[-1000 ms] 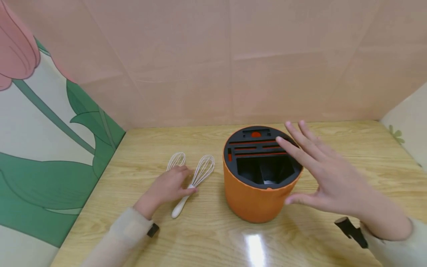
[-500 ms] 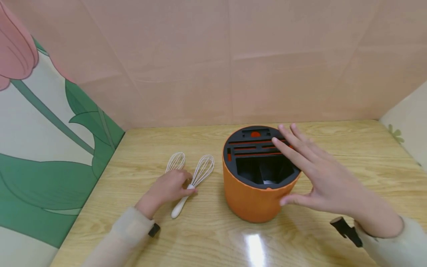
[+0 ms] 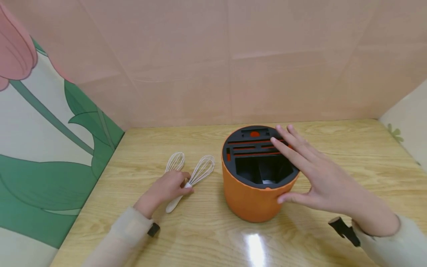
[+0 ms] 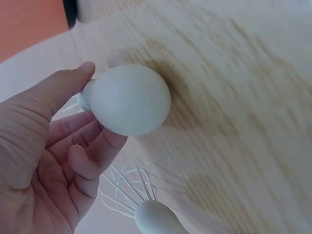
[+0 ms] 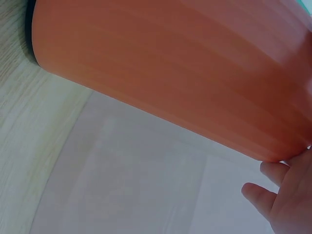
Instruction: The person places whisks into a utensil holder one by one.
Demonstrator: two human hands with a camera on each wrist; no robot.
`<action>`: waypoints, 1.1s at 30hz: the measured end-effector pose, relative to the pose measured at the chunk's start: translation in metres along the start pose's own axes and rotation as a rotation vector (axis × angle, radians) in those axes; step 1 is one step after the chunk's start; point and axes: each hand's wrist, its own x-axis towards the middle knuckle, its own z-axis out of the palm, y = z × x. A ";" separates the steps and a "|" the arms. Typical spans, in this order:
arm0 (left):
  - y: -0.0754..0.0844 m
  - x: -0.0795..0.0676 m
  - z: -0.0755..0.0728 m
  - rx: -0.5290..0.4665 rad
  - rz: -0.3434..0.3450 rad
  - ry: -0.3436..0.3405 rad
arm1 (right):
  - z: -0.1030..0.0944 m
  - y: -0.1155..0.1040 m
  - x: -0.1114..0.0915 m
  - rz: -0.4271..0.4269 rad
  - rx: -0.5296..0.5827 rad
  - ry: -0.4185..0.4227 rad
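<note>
In the head view my left hand (image 3: 164, 190) pinches a small whisk (image 3: 204, 167) with a pale handle and white wires, thumb and fingers near the top of the handle. The rounded handle end (image 4: 130, 100) faces the left wrist camera. A second whisk (image 3: 175, 161) lies beside it on the table, its handle hidden by the hand in the head view. My right hand (image 3: 315, 176) rests against the right side of an orange utensil holder (image 3: 251, 204), fingers straight and spread along the rim. Its black top has slots and two deeper compartments.
The wood-grain table (image 3: 207, 241) runs back to a plain pinkish wall (image 3: 180, 74). A wall panel (image 3: 50, 148) with painted flowers and leaves borders the left side. A pale wall (image 3: 411, 118) stands at the right.
My right hand has moved left until it meets the holder's side. My left fingers have closed on the whisk, and its handle end has shifted slightly up and left.
</note>
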 end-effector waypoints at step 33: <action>-0.002 -0.001 -0.004 -0.027 0.059 0.019 | 0.000 0.002 0.002 -0.036 0.054 0.015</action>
